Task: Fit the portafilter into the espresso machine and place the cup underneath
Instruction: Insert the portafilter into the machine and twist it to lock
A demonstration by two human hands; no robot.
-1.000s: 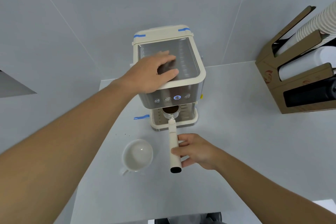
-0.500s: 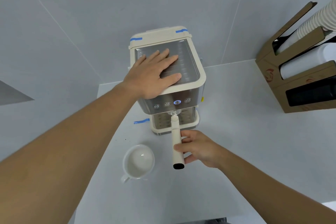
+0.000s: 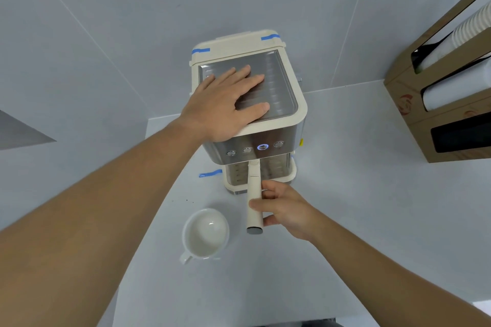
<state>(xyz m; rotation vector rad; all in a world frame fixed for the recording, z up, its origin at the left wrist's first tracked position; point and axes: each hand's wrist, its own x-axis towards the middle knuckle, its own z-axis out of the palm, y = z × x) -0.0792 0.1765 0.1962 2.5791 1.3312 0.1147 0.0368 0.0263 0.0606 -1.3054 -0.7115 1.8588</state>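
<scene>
Step in hand, judged: locking the portafilter [image 3: 254, 194] into the espresso machine [image 3: 252, 114]; cup placement not yet done

Left hand [image 3: 225, 106]: spread flat, palm down on the ribbed metal top plate [image 3: 281, 87] of the machine, fingers pointing toward 2 o'clock; reads as bracing the body against the twist

Right hand [image 3: 281, 207]: curled round the cream handle of the portafilter from the 3 o'clock side, thumb and fingers pinching it near its free end. Handle points at 6 o'clock, straight out from under the button panel [image 3: 255, 148]; basket end hidden beneath the panel, so seating in the group head cannot be confirmed

Cup [image 3: 206, 232]: white, empty, upright on the counter [image 3: 345, 220], at 7 o'clock from the machine base and just beside the handle tip, not touching it. Small cup handle at 7 o'clock of its rim. Not under the spout

Next move, judged: confirm the lock, release the handle, then lift the cup and slide it toward 1 o'clock onto the drip tray [image 3: 239, 180], under the portafilter head

Writing: none legible. Four round buttons, one lit blue. Cardboard cup dispenser [image 3: 438, 114] at 3 o'clock carries a reddish round logo, unreadable. Blue tape strips on machine and counter, unmarked
</scene>
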